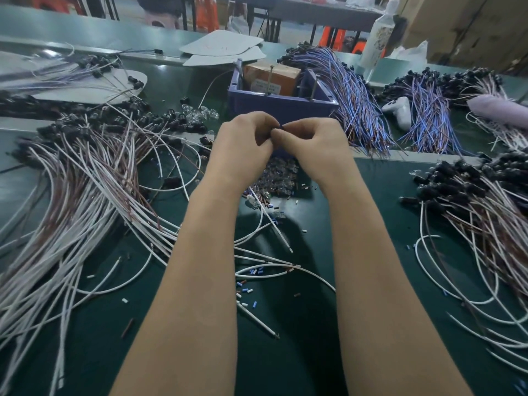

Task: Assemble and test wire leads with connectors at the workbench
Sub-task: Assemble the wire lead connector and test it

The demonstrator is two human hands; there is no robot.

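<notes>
My left hand (244, 141) and my right hand (311, 144) meet fingertip to fingertip above the green bench, in front of a blue bin (281, 105). Together they pinch a small dark connector (278, 127), mostly hidden by the fingers. Whether a wire hangs from it I cannot tell. Under my hands lies a heap of small clear bulbs and parts (278, 178). White and brown wire leads (85, 201) fan out on the left. More leads with black connectors (480, 201) lie on the right.
Blue and brown lead bundles (354, 98) lie behind the bin, which holds an orange box (273, 78). A white hand tool (400, 110), a white bottle (377, 38) and grey card pieces (223, 47) sit further back. Cut insulation bits (248, 290) litter the mat.
</notes>
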